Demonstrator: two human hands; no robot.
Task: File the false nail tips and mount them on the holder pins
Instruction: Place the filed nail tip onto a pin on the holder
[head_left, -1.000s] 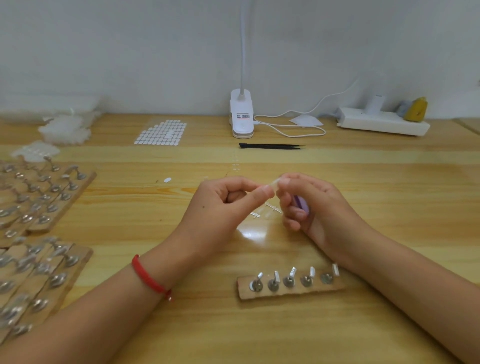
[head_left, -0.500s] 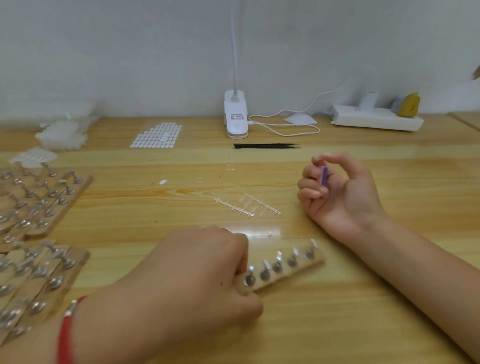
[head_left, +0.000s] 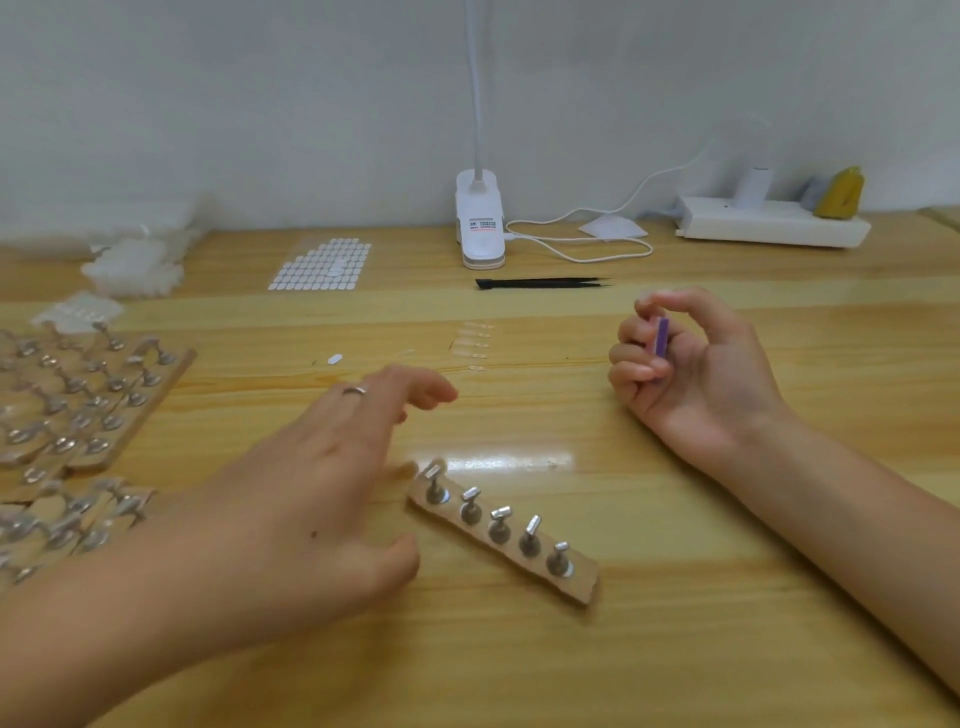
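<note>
A short wooden holder strip (head_left: 579, 587) with several metal pins lies tilted on the table, its left end nearer the middle. My left hand (head_left: 311, 483) hovers just left of it, fingers spread and holding nothing. My right hand (head_left: 685, 364) rests on the table to the right, fingers curled round a small purple nail file (head_left: 661, 338). Clear false nail tips (head_left: 472, 345) lie in a faint row beyond my left fingers. A single white tip (head_left: 335, 358) lies further left.
Stacked wooden holder strips (head_left: 78, 415) with metal pins fill the left side. A sheet of white adhesive dots (head_left: 322, 264), black tweezers (head_left: 540, 283), a white clamp lamp (head_left: 479, 223) with its cable, and a white power strip (head_left: 769, 224) stand along the back.
My left hand let go of the holder strip and opened, moving left and up. The strip turned, its right end now swung toward me. The right hand kept the purple file.
</note>
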